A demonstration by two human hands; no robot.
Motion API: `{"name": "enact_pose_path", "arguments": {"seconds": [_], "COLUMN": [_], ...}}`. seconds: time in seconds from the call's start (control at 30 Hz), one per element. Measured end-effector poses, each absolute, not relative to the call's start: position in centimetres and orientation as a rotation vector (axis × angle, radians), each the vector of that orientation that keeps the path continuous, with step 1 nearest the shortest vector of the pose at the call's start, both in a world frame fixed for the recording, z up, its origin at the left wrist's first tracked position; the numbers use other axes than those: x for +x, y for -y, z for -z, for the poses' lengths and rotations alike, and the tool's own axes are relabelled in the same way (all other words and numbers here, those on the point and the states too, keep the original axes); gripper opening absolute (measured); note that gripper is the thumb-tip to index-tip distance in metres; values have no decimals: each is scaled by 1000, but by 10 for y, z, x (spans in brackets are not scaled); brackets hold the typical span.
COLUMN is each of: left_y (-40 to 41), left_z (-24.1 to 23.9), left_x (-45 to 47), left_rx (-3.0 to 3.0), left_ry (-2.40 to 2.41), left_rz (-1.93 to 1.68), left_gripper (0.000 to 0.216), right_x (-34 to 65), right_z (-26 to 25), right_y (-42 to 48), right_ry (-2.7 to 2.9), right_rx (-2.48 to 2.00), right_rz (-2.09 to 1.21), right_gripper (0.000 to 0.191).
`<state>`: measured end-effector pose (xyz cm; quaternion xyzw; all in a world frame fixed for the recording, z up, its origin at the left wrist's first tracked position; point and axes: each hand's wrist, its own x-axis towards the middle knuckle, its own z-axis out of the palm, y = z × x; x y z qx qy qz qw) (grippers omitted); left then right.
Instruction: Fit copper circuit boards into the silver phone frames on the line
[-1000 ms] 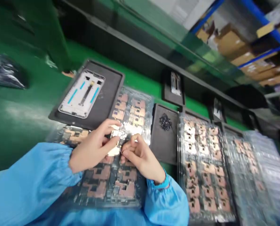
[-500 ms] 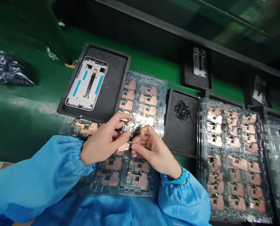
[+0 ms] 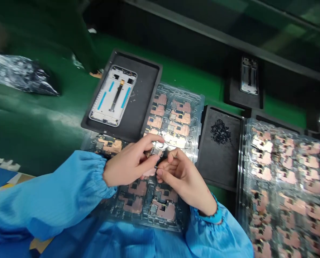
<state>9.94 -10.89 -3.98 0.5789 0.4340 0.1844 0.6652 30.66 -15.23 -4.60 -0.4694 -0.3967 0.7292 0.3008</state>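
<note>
Green bench, clear tray [image 3: 176, 107] beneath; small circuit board [image 3: 156, 154] pinched between left hand [image 3: 127, 166] and right hand [image 3: 182, 177] fingers.

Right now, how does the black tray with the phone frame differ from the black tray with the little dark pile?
The left black tray holds a white phone frame with blue strips; the right black tray holds only a small heap of dark bits. The left one looks larger and lies partly over a clear tray of boards; the right one sits beside it. Both are shallow, black and rimmed.
</note>
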Motion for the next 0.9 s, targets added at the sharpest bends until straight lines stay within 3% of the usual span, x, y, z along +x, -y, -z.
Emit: {"name": "enact_pose_path", "arguments": {"seconds": [0.4, 0.63, 0.9], "left_y": [110, 105, 105], "left_z": [37, 36, 33], "left_x": [97, 96, 97], "left_rx": [1192, 1121, 1136], "left_ry": [-893, -991, -995], "left_rz": [-406, -439, -454], "left_gripper": [39, 36, 37], "right_x": [299, 306, 306], "right_z": [40, 39, 39], "right_y": [156, 150, 152], "right_ry": [968, 918, 922], "right_rx": [-1096, -1016, -1045], "right_rz": [-1957, -1964, -1991], "right_gripper": [44, 31, 33]}}
